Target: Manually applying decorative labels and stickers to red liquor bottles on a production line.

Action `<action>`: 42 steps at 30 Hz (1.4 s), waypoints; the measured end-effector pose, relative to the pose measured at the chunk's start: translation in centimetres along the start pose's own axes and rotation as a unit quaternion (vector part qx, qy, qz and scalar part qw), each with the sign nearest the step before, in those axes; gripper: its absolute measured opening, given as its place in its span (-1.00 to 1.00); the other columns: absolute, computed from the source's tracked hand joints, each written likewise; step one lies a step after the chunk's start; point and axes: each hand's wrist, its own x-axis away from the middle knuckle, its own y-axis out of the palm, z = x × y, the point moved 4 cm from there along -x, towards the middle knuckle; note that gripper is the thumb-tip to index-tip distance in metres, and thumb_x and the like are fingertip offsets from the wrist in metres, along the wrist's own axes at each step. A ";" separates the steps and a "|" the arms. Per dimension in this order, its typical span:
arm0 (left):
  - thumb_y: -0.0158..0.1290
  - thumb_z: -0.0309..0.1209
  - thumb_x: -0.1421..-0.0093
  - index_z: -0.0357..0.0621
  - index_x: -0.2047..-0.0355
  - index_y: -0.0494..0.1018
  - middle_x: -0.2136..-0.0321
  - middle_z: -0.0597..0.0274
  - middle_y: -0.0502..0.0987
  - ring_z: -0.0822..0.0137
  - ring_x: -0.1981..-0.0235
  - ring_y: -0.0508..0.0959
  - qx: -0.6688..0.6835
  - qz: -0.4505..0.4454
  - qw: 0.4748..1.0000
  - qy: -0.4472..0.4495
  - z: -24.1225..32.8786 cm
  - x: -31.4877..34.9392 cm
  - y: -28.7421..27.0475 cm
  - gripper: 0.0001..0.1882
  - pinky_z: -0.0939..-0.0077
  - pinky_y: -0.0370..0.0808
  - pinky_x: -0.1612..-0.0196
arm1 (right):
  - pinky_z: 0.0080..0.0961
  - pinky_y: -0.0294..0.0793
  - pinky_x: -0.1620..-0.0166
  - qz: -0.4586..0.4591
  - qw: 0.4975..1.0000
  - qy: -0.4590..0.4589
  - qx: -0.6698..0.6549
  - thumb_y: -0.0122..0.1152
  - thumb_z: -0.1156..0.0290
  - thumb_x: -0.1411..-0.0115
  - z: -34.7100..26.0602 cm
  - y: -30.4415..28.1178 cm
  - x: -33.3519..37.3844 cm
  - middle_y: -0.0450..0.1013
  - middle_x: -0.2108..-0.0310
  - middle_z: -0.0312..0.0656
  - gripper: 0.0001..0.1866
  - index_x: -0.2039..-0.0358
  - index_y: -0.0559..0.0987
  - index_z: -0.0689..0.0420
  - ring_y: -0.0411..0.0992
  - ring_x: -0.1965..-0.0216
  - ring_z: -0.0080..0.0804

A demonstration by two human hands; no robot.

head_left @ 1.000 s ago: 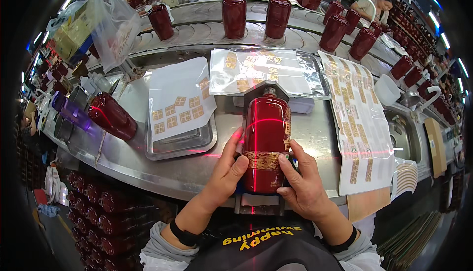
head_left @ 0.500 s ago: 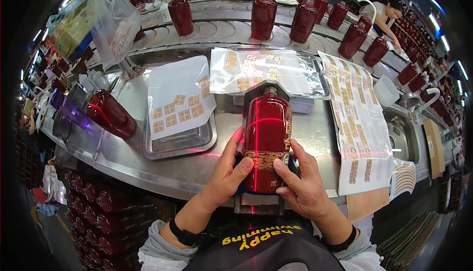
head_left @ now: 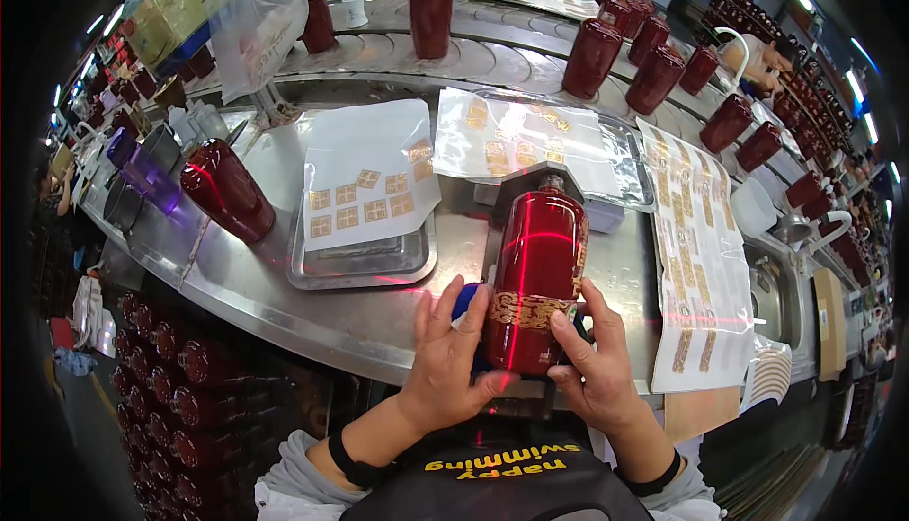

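A glossy dark red bottle (head_left: 542, 247) with a gold patterned band lies in a dark cradle (head_left: 507, 180) with an angular back plate, its neck pointing away from me. Red light lines cross its face. My right hand (head_left: 598, 365) grips the bottle's lower right side, thumb on the right end of the gold band. At the lower left, my left hand (head_left: 445, 360) has its fingers stretched and apart, the fingertips beside the bottle. Something blue (head_left: 466, 301) shows behind those fingers; I cannot tell what it is.
Gold sticker sheets lie on a metal tray (head_left: 365, 270), behind the cradle and along the right (head_left: 696, 265). Another red bottle (head_left: 227, 190) leans at left beside a purple bottle (head_left: 142, 171). Bottles stand on the conveyor (head_left: 379, 52). Right are a sink (head_left: 772, 284) and a co-worker (head_left: 757, 62).
My left hand has come off the bottle's side and its fingers have spread, with the blue thing now showing. My right hand stays on the bottle. Conveyor bottles have shifted, and the view has turned slightly.
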 end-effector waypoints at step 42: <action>0.24 -0.19 -0.03 -0.32 -0.37 -0.15 -0.31 -0.24 0.09 -0.17 -0.35 0.09 -0.044 -0.055 0.994 0.083 0.5 -1.9 1.0 0.06 -0.17 -0.14 -0.33 | -0.11 0.35 -0.09 0.093 0.994 -0.008 0.052 0.40 0.51 0.08 0.1 -2.8 -0.7 0.21 -0.18 0.17 -0.49 0.04 0.53 0.09 0.30 -0.07 0.14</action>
